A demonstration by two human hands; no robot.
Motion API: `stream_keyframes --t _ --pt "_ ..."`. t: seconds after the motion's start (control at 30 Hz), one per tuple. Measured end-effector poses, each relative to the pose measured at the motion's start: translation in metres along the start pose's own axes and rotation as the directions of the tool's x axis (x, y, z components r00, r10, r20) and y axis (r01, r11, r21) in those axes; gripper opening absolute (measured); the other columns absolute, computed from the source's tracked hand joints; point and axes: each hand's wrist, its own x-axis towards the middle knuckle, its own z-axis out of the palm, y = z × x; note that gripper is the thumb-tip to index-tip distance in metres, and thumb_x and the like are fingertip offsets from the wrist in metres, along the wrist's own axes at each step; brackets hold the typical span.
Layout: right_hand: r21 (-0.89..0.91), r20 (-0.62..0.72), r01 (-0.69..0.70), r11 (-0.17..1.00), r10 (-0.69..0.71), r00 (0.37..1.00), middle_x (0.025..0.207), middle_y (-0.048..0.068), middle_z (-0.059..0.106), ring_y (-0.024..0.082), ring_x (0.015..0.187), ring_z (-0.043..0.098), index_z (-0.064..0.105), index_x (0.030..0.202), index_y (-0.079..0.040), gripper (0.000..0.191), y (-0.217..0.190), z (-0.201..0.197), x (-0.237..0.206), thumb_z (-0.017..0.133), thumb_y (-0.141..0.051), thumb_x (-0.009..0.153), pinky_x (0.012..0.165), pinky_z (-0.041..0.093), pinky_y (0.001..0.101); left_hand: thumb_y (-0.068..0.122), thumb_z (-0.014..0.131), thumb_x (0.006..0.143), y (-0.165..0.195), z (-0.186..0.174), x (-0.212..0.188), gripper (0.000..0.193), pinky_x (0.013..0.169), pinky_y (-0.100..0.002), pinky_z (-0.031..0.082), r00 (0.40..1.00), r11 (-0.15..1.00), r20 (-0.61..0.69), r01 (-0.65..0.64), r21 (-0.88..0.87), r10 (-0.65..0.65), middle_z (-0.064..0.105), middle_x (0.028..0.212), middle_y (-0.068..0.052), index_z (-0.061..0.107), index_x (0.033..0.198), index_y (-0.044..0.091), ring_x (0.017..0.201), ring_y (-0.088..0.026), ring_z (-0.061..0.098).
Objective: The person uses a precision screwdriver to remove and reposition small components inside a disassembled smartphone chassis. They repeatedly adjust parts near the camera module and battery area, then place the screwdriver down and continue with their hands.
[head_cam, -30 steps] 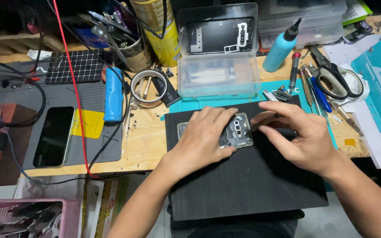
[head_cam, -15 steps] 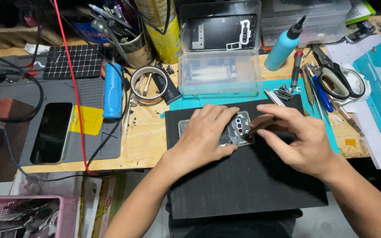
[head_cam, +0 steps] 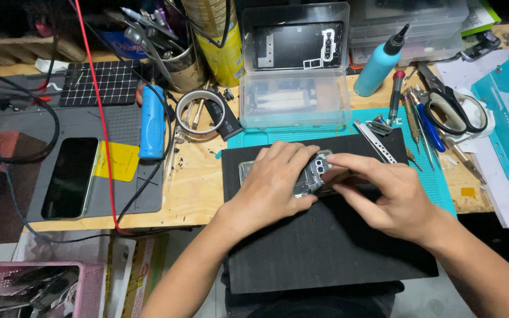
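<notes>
Your left hand [head_cam: 272, 185] lies palm-down over opened phone [head_cam: 313, 175], fingers curled over its far edge, pinning it flat on black work mat [head_cam: 325, 253]. Your right hand [head_cam: 387, 194] comes in from right, fingertips [head_cam: 332, 159] pressed on phone's camera end; whether they pinch a part, cannot tell. Phone sits at mat's far edge, mid-bench. Far of it: clear plastic box [head_cam: 294, 97] with phone back cover. Right: metal spudger [head_cam: 377, 141], scissors [head_cam: 452, 109], blue bottle [head_cam: 378, 68]. Left: second phone [head_cam: 69, 176] on grey mat.
</notes>
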Motion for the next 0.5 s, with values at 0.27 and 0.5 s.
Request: stream_keyframes --t 0.27,0.5 --pt "-0.059 0.075 0.130 0.990 -0.125 0.989 0.102 0.009 0.077 0.022 0.090 0.079 0.063 0.130 -0.006 0.048 -0.003 0.001 0.007 0.075 0.002 0.084 0.077 0.062 0.0303 0.020 0.089 0.062 -0.002 0.002 -0.001 0.083 0.104 -0.046 0.043 1.000 1.000 -0.017 -0.010 0.005 0.010 0.061 0.126 -0.016 0.054 0.135 0.002 0.122 -0.036 0.055" --pt "-0.157 0.110 0.231 0.960 -0.216 0.970 0.088 0.011 0.069 0.029 0.076 0.070 0.063 0.130 -0.003 0.053 -0.011 -0.001 0.021 0.080 -0.009 0.081 0.067 0.055 0.0374 0.021 0.089 0.064 -0.004 0.003 -0.001 0.081 0.105 -0.046 0.044 0.999 1.000 -0.038 -0.028 0.000 0.028 0.063 0.126 -0.014 0.055 0.135 0.002 0.121 -0.035 0.056"
